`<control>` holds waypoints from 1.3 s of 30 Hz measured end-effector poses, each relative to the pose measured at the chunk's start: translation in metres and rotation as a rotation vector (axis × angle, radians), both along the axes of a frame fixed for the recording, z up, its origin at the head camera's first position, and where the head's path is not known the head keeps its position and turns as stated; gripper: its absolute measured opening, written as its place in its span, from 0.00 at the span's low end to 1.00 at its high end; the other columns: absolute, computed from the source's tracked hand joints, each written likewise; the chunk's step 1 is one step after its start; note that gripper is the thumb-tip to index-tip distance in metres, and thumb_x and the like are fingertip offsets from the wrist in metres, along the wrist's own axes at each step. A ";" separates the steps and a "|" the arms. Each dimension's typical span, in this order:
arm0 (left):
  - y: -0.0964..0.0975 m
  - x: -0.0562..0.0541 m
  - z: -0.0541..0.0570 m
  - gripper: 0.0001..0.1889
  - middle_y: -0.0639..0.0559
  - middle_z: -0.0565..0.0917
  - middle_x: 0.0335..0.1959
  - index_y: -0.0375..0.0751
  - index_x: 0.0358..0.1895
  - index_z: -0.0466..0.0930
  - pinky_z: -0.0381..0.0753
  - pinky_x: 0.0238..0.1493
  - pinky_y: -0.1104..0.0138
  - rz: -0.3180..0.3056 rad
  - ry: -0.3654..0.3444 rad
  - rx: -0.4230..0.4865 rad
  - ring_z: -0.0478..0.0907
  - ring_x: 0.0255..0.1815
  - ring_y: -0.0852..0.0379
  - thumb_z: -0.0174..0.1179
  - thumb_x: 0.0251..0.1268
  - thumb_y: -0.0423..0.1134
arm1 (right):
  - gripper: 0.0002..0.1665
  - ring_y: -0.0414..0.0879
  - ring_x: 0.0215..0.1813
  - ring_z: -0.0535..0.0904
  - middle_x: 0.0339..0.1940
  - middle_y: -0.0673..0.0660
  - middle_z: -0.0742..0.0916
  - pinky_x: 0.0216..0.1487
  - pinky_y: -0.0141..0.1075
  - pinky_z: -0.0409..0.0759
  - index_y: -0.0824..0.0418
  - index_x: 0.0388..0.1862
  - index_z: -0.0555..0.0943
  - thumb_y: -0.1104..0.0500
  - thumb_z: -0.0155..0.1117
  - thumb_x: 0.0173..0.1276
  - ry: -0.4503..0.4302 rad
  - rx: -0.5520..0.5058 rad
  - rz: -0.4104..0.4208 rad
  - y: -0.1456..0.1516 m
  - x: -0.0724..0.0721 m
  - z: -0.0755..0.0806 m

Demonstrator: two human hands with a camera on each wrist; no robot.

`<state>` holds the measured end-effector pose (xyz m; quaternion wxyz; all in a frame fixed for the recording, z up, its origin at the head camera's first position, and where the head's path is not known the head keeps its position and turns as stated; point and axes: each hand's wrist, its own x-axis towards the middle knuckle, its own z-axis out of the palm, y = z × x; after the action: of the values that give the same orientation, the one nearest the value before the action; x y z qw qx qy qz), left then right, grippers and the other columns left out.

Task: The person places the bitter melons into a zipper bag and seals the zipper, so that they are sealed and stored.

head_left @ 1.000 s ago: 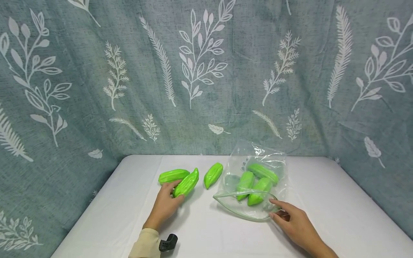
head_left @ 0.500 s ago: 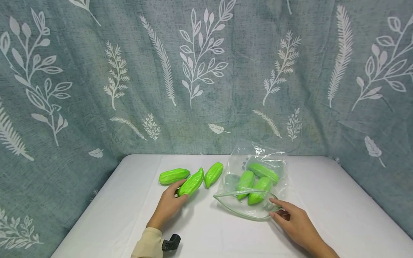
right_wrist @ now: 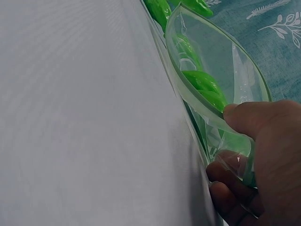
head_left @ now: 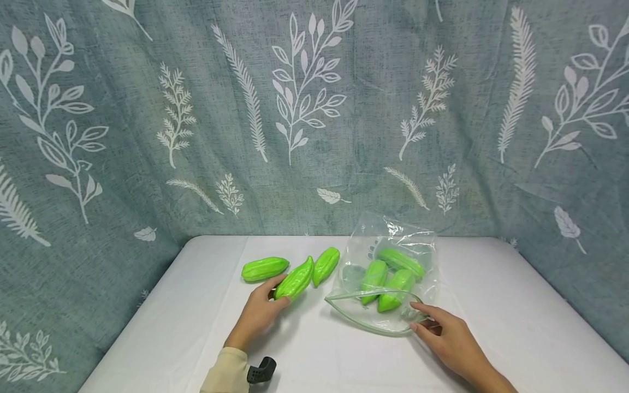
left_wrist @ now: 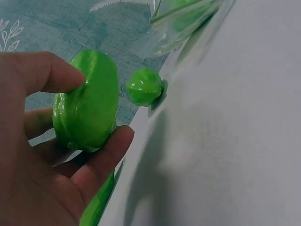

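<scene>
My left hand (head_left: 259,312) grips a bright green, ribbed bitter melon (head_left: 296,278) between thumb and fingers. In the left wrist view this bitter melon (left_wrist: 94,103) is raised off the table, its blunt end towards the camera. Two more bitter melons lie near it: one on the left (head_left: 264,269), another just beyond its pointed tip (head_left: 326,266). My right hand (head_left: 453,339) pinches the mouth of a clear zip bag (head_left: 361,326) at its right corner. Three bitter melons rest inside. The right wrist view shows the bag's mouth (right_wrist: 256,68) gaping, with thumb on its rim.
A white cloth covers the table (head_left: 344,365). Behind it and at the sides hangs a grey-green curtain (head_left: 368,136) with white leaf prints. A black device (head_left: 262,370) sits at my left wrist, beside the beige sleeve (head_left: 226,372).
My left hand has carried the bitter melon a little to the right, towards the bag. The right hand and the bag have stayed in place.
</scene>
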<state>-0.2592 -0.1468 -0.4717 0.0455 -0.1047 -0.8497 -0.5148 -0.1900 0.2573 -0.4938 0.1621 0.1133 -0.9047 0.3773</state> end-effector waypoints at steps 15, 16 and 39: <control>0.008 0.004 0.005 0.29 0.44 0.72 0.68 0.52 0.71 0.73 0.83 0.46 0.61 -0.174 -0.046 0.190 0.75 0.56 0.47 0.60 0.66 0.33 | 0.27 0.37 0.41 0.84 0.52 0.55 0.87 0.38 0.31 0.84 0.55 0.63 0.81 0.56 0.73 0.65 -0.003 -0.014 0.006 -0.001 0.000 0.001; 0.008 0.004 0.005 0.29 0.43 0.72 0.69 0.51 0.71 0.73 0.84 0.46 0.61 -0.189 -0.050 0.207 0.75 0.56 0.47 0.60 0.66 0.32 | 0.27 0.37 0.41 0.84 0.52 0.55 0.87 0.38 0.31 0.84 0.55 0.63 0.81 0.56 0.73 0.65 -0.003 -0.015 0.006 -0.001 -0.001 0.001; 0.020 0.006 0.009 0.39 0.44 0.66 0.74 0.49 0.75 0.66 0.77 0.57 0.65 -0.387 -0.101 0.317 0.69 0.68 0.43 0.64 0.58 0.29 | 0.27 0.37 0.39 0.85 0.51 0.56 0.87 0.37 0.31 0.84 0.56 0.63 0.81 0.56 0.73 0.65 -0.014 -0.016 0.001 -0.001 0.000 0.003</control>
<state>-0.2527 -0.1271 -0.4631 -0.0803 -0.2311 -0.7237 -0.6453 -0.1900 0.2561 -0.4913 0.1566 0.1101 -0.9027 0.3853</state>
